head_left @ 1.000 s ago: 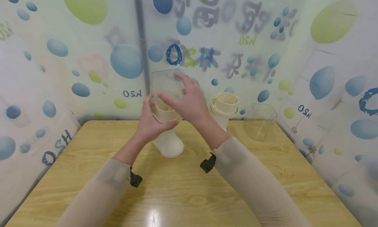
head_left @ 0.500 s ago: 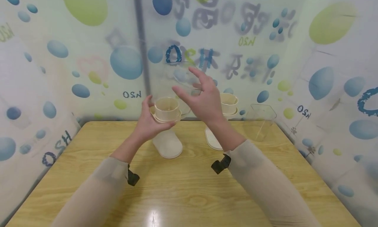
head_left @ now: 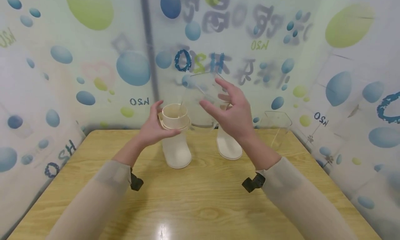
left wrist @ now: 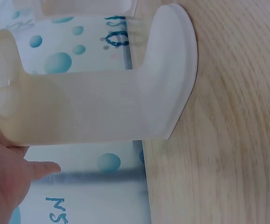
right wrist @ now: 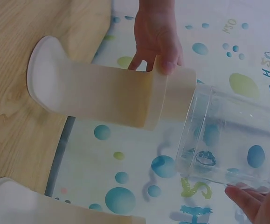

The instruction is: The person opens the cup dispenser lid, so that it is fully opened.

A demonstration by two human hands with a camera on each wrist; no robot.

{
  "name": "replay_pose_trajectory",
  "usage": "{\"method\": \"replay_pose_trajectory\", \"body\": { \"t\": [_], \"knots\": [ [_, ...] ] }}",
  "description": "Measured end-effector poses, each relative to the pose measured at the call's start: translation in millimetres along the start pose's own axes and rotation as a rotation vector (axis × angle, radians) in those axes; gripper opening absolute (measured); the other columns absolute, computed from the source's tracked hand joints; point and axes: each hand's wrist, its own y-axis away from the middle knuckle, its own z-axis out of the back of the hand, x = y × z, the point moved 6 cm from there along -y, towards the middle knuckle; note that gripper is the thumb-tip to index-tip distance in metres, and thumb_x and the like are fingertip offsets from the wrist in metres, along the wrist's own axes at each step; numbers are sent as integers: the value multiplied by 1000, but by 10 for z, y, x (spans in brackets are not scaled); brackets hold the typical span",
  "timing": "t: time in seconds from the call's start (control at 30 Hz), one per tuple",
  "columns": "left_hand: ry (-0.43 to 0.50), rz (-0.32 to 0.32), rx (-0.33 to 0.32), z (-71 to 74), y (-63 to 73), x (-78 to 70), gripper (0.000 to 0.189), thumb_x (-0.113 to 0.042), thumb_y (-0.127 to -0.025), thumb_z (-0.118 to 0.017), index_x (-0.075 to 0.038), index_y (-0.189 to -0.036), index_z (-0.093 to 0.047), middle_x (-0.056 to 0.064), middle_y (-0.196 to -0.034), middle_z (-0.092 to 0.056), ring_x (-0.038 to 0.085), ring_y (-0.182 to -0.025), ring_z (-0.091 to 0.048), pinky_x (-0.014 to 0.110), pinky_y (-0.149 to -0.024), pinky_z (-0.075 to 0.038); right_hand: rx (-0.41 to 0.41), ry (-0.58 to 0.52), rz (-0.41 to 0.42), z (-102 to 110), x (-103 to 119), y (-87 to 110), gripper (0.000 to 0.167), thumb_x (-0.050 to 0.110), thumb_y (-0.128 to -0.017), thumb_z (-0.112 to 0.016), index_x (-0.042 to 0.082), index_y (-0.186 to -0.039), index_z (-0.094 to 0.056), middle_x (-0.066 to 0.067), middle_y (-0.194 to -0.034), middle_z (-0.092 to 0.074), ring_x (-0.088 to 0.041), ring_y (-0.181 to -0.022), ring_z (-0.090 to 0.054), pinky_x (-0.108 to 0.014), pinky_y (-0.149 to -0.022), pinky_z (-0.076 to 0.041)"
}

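A cream-white boot-shaped stand [head_left: 175,151] with a round collar on top stands on the table. My left hand [head_left: 150,129] grips it just below the collar, thumb in front. In the left wrist view, the side of the stand [left wrist: 88,107] shows whole, part of my left hand [left wrist: 9,182] at its top. A clear plastic container [head_left: 200,104] is up in the air to the right of the collar, held from the right side by my right hand [head_left: 235,115]. The right wrist view puts the container's end [right wrist: 197,135] close by the collar; whether they touch I cannot tell.
A second boot-shaped stand [head_left: 229,146] is behind my right hand, its top mostly hidden. Further right, another clear container [head_left: 276,127] rests near the back of the wooden table [head_left: 200,198]. Patterned curtains [head_left: 134,68] hang behind and at both sides.
My right hand has moved right, taking the clear container from above the stand's collar to beside it. The left hand has kept its grip on the stand, which has stayed nearly still.
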Motion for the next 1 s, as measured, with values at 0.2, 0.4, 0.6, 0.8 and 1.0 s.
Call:
{"method": "replay_pose_trajectory", "body": {
  "t": [0.2,0.4,0.6,0.8,1.0],
  "knots": [
    [16,6,58,23,-4,16,135,-29,-85,-93,-27,-176,6,20,-178,-23,43,-157,-39,67,-129,-32,-3,9,8,65,-64,95,73,44,-91,-86,37,-158,-59,7,-163,-56,-22,-133,-70,-46,-92,-60],
    [43,44,9,-32,68,42,136,-36,-87,-93,-27,-176,8,18,-182,-12,43,-163,-30,68,-132,-26,-17,-18,7,157,-97,178,70,38,-91,-88,38,-156,-61,11,-161,-58,-21,-132,-71,-40,-91,-60],
    [92,103,-120,-141,183,65,133,-45,-86,-94,-18,-176,0,21,-178,-19,40,-163,-28,64,-131,-30,12,-7,-31,244,-133,294,70,39,-93,-88,43,-156,-60,8,-161,-55,-21,-135,-69,-27,-89,-58],
    [130,120,-152,-192,198,115,127,-51,-88,-91,-17,-176,-6,22,-173,-28,39,-154,-38,62,-124,-42,49,14,-85,331,-197,455,69,38,-93,-87,45,-156,-59,5,-163,-53,-21,-138,-67,-25,-87,-54],
    [149,115,-137,-172,186,136,121,-45,-90,-90,-18,-176,-9,22,-172,-33,41,-153,-40,64,-123,-41,96,42,-127,422,-333,646,70,37,-95,-87,42,-158,-57,4,-162,-53,-25,-139,-67,-27,-91,-55]
  ]
}}
